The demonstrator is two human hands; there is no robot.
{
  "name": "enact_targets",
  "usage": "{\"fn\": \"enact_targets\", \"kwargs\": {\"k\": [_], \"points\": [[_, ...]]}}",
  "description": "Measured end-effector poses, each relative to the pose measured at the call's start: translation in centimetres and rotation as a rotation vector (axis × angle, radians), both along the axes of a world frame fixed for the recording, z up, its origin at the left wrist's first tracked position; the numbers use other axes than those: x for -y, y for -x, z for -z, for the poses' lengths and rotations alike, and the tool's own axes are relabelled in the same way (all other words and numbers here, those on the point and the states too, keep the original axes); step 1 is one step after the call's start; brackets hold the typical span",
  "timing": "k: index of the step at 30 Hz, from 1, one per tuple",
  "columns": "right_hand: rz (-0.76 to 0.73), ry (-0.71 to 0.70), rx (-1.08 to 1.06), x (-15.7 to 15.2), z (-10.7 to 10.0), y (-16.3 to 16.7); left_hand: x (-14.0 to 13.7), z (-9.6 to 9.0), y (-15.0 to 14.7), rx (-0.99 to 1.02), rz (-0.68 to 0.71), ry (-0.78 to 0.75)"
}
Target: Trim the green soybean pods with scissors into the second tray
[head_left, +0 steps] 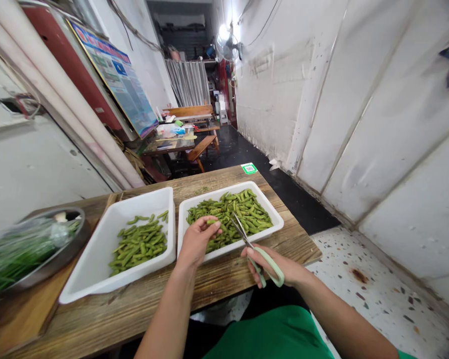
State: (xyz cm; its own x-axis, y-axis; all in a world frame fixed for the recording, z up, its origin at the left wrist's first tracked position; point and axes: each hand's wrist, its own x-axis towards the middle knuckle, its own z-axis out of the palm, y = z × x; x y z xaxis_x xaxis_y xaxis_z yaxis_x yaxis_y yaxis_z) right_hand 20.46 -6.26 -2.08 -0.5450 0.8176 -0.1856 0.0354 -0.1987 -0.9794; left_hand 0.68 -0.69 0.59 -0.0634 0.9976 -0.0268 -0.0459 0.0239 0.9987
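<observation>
My right hand (264,264) grips a pair of scissors (240,230) by pale green handles, the blades parted and pointing over the right tray. My left hand (198,242) is closed in a pinch at the near left of that tray, with a bit of an edamame pod showing green at its fingertips. Many edamame pods (252,212) fill the right white tray (230,189). In the left white tray (90,264), a smaller heap of edamame pods (140,247) lies toward the right side. My hands are apart, left of the blades and right of them.
A metal bowl (83,230) with bagged green stalks (18,264) stands at the far left on a wooden board (41,314). The wooden table (295,239) carries a green code sticker (249,168) at its far corner. Beyond are a cluttered low table (164,145) and a bench (202,145).
</observation>
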Motion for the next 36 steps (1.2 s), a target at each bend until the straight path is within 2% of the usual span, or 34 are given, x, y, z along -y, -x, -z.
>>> {"fn": "enact_targets", "kwargs": {"k": [3, 5, 14, 20, 23, 26, 28, 30, 32, 33, 34, 36], "points": [[-0.006, 0.010, 0.014, 0.1, -0.3, 0.4, 0.4, -0.1, -0.7, 0.164, -0.040, 0.024], [0.012, 0.005, 0.020, 0.1, -0.5, 0.6, 0.6, 0.0, -1.1, 0.175, -0.052, 0.026], [0.050, -0.002, -0.003, 0.0, -1.0, 1.3, 1.1, 0.3, -1.6, -0.105, -0.046, -0.088], [0.077, 0.003, -0.011, 0.1, -0.6, 1.7, 1.5, 0.5, -2.1, -0.236, -0.024, -0.073], [0.094, 0.042, 0.005, 0.1, -0.3, 1.9, 1.5, 0.6, -1.4, -0.280, -0.062, -0.077], [0.092, 0.074, -0.022, 0.0, 0.1, 1.7, 1.4, 0.0, 1.6, -0.516, -0.271, -0.177], [0.088, 0.085, -0.031, -0.1, 0.5, 1.5, 1.6, -0.8, 4.4, -0.839, -0.510, -0.259], [0.089, 0.078, -0.039, -0.2, 1.0, 1.3, 2.0, -1.5, 6.8, -1.157, -0.671, -0.240], [0.085, 0.067, -0.054, -0.2, 1.5, 1.2, 2.2, -2.1, 7.8, -1.354, -0.738, -0.207], [0.081, 0.064, -0.062, -0.3, 1.6, 1.1, 2.2, -2.2, 7.7, -1.398, -0.692, -0.194], [0.076, 0.064, -0.066, -0.3, 1.8, 1.2, 2.1, -2.1, 7.3, -1.415, -0.579, -0.179], [0.069, 0.063, -0.060, -0.4, 1.9, 1.2, 1.4, -1.8, 5.8, -1.414, -0.219, -0.132]]}}
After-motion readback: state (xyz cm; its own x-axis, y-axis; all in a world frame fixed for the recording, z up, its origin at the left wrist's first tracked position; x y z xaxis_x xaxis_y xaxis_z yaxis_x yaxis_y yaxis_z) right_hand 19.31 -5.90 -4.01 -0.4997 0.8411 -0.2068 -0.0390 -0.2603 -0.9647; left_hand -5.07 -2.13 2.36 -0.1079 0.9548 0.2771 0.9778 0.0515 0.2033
